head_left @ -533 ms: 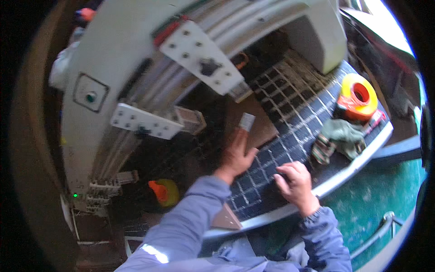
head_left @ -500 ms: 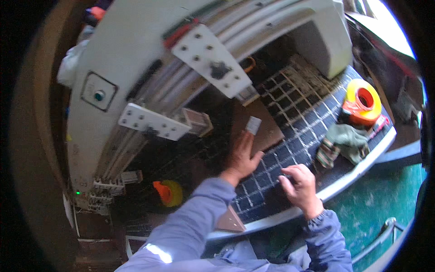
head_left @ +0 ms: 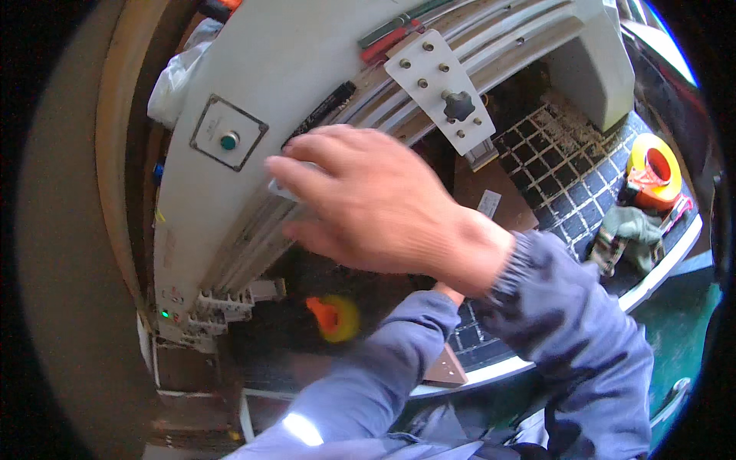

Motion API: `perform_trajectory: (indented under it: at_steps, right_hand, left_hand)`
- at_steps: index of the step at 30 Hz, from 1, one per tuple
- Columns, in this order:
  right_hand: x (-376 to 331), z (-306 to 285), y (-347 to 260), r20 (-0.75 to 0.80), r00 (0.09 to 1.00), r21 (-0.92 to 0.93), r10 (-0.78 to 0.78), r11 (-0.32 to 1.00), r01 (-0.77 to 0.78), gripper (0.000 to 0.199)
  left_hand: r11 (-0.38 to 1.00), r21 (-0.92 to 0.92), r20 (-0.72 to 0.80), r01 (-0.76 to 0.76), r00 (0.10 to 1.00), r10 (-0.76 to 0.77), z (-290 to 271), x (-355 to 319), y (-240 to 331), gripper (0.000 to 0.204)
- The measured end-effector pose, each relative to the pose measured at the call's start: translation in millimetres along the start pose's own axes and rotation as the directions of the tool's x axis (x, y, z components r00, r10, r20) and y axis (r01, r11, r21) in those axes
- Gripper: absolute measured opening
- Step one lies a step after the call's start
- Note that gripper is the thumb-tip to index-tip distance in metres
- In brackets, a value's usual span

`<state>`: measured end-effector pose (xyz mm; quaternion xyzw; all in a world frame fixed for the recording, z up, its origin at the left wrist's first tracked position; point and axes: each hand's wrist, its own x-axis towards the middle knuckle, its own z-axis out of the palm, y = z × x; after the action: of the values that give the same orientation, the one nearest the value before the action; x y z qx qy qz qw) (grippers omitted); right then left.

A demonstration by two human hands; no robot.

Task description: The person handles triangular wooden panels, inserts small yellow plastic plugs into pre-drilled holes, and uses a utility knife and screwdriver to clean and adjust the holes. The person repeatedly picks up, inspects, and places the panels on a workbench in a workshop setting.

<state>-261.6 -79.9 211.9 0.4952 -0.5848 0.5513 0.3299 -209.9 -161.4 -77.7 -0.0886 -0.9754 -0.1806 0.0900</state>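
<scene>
My right hand (head_left: 383,199) reaches across to the left, over the machine's slotted rail, its fingers apart and nothing seen in them. Beyond its fingertips is a green push button (head_left: 229,140) on a square panel; I see no contact with it. Only a sliver of my left hand (head_left: 450,293) shows; its fingers are hidden behind my right wrist. Past that wrist a brown board (head_left: 471,180) with a white label (head_left: 488,202) lies on the dark gridded bed, under a white bolted plate (head_left: 441,92) with a black knob.
Yellow-and-orange tape rolls (head_left: 657,165) and a grey-green cloth glove (head_left: 630,236) sit at the right edge. Another yellow-and-orange tape roll (head_left: 337,318) lies left of my left sleeve. A brown board corner (head_left: 446,369) juts over the white front edge (head_left: 498,373).
My right hand has swung up and left from the front edge, crossing over my left arm. It now hides my left hand, which lay flat on the labelled board. The view has shifted.
</scene>
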Motion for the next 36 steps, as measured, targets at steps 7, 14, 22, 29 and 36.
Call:
perform_trajectory:
  at_steps: [7, 14, 22, 29, 36]
  right_hand:
    - [70, 100, 11, 0.149, 0.981, -0.233, 0.124, 0.969, -0.087, 0.057]
    - [77, 122, 7, 0.250, 0.959, -0.431, 0.132, 0.902, -0.012, 0.030]
    - [46, 114, 6, -0.105, 0.994, -0.339, -0.007, 0.940, -0.030, 0.029]
    - [-144, 12, 1, -0.053, 0.973, -0.206, 0.226, 0.951, -0.232, 0.030]
    - [-313, -118, -20, 0.020, 0.756, -0.605, 0.655, 0.610, -0.512, 0.028]
  left_hand:
    - [0.998, 0.046, 0.016, -0.032, 0.999, 0.031, -5, -5, 3, 0.076]
    - [0.996, 0.057, 0.005, -0.066, 0.998, 0.066, -1, -4, -12, 0.078]
    - [0.997, 0.005, 0.141, 0.078, 0.987, -0.078, -4, 5, -8, 0.080]
    - [0.995, -0.073, 0.005, 0.070, 0.998, -0.070, 1, -9, -1, 0.068]
    - [0.979, -0.191, 0.087, -0.075, 0.992, 0.093, 35, 1, -55, 0.054]
